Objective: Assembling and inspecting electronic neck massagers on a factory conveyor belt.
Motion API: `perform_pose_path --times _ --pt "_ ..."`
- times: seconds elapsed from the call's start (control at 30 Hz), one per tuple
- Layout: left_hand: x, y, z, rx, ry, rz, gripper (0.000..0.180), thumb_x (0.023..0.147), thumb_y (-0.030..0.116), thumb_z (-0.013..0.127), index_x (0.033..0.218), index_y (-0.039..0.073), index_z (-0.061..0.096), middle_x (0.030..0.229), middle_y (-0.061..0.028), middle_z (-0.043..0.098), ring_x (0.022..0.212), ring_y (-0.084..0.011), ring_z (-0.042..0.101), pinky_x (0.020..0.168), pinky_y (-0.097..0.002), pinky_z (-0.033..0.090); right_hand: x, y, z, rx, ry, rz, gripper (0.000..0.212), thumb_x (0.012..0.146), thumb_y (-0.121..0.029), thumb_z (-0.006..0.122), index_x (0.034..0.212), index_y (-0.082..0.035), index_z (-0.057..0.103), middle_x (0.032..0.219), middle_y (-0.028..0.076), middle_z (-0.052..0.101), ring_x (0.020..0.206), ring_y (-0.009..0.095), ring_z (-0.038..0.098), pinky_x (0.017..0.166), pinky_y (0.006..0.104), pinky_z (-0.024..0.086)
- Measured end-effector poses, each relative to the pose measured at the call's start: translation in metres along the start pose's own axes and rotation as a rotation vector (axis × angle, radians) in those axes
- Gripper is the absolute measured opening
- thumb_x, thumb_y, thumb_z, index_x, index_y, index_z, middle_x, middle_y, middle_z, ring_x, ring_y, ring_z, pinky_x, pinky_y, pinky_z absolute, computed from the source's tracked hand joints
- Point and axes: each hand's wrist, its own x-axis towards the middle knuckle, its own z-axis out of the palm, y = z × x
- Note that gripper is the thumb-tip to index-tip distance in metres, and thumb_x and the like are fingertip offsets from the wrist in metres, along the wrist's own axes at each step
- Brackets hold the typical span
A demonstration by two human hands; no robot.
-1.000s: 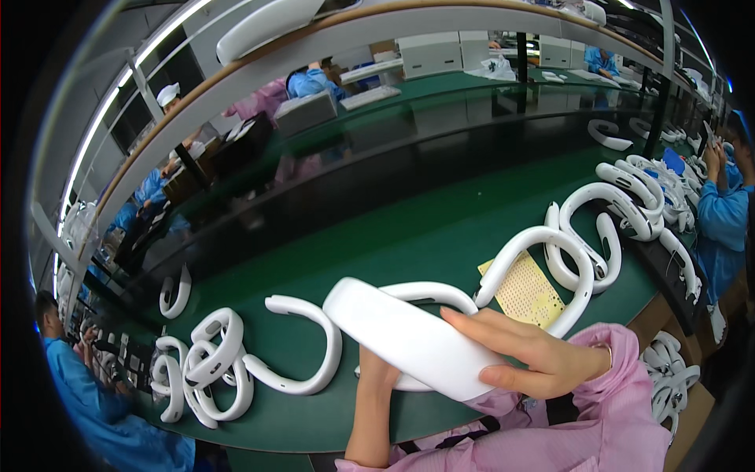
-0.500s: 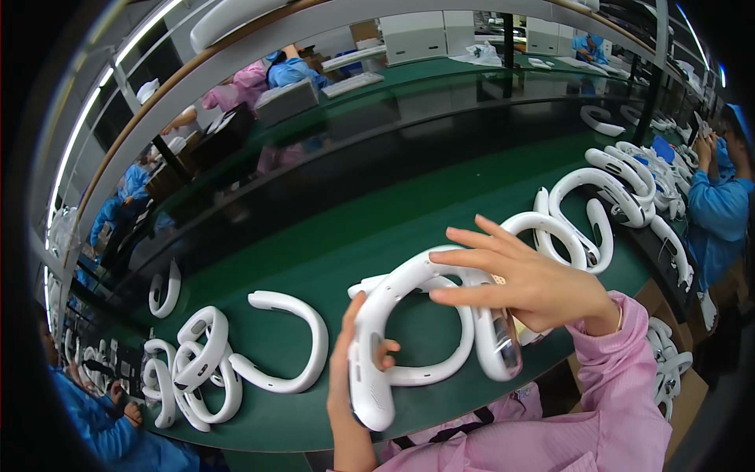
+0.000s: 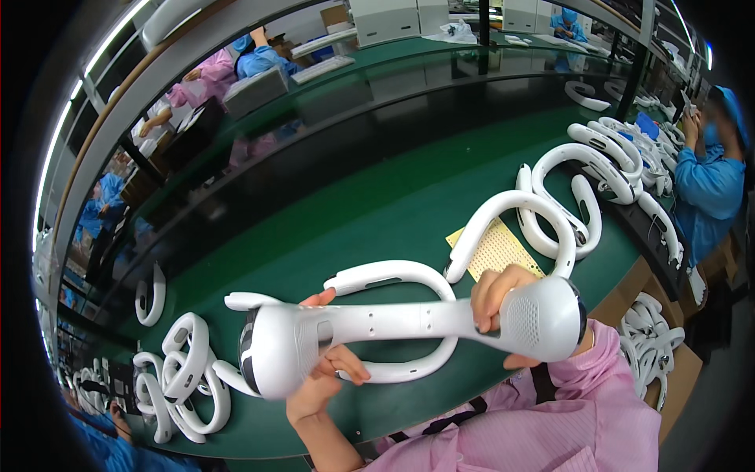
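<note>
A white U-shaped neck fan is held up in front of me, its broad ends turned toward me and its curved band stretching across. My left hand grips its left end, fingers curled round the band. At the right end, beside the dotted grille, my right hand is wrapped round the band. Beneath it, another white neck fan lies on the green table, partly covered by the held one. Just right of that, one more neck fan rests over a yellow printed sheet.
Several neck fans are heaped at the left and others at the right. A cardboard box with white fans stands at lower right. A co-worker in blue is at the right. A rail arches overhead.
The neck fan has turned from an upright arch to lying level across my view. My right hand, spread before, now grips its right end. The yellow sheet has come into view.
</note>
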Motion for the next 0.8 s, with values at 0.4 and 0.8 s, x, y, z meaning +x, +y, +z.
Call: perform_pose_path --times 0.4,0.8 --pt "0.016 -0.034 0.005 -0.235 0.505 -0.052 0.051 0.092 0.050 0.036 0.115 0.004 0.043 0.074 -0.0046 0.047 0.061 -0.0111 0.045 0.055 -0.0267 0.044 0.053 -0.005 0.005 0.508 0.394 0.605 0.036 0.091 -0.039 0.049 0.100 -0.004 0.048 0.086 0.005 0.055 0.079 0.011 0.054 0.073 0.0264 0.048" --pt "-0.045 -0.014 -0.065 1.141 0.506 0.090 0.036 0.078 0.012 0.062 0.111 0.002 0.054 0.109 -0.0132 0.052 0.096 -0.0263 0.054 0.094 -0.0382 0.037 0.162 0.108 -0.090 0.483 0.823 0.438 0.047 0.088 -0.044 0.051 0.109 -0.003 0.040 0.091 0.012 0.054 0.079 0.022 0.058 0.073 0.0403 0.051"
